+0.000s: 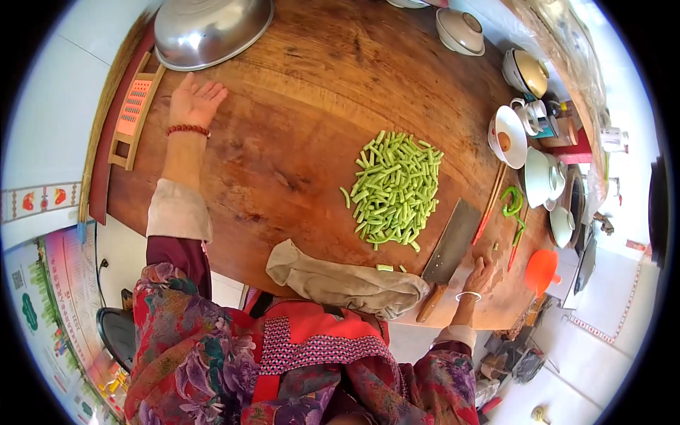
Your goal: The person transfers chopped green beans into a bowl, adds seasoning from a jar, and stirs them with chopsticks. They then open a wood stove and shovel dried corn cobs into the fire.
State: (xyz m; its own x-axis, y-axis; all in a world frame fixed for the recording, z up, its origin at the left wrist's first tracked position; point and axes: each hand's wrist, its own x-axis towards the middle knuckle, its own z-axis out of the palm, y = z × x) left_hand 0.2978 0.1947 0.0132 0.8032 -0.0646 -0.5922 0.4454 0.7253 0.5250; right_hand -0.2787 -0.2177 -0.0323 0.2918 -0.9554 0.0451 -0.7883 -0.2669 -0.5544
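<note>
My left hand (197, 103), with a beaded bracelet on the wrist, is open with fingers spread at the far left of the wooden table. It is just below the rim of a large metal basin (212, 35) and beside a grater (134, 106) with an orange plate. A pile of cut green beans (397, 190) lies mid-table. To its right rests a cleaver (452, 242), wooden handle toward me. My right hand (479, 276), wearing a pale bangle, is over the table's near right edge, beside the cleaver. Its fingers look loosely apart, holding nothing visible.
A crumpled cloth (347, 283) lies along the near edge. Chopsticks (489, 205) and green peppers (511, 202) are right of the cleaver. A white bowl holding an egg (503, 141), other bowls (537, 177) and an orange plastic item (541, 272) line the right side.
</note>
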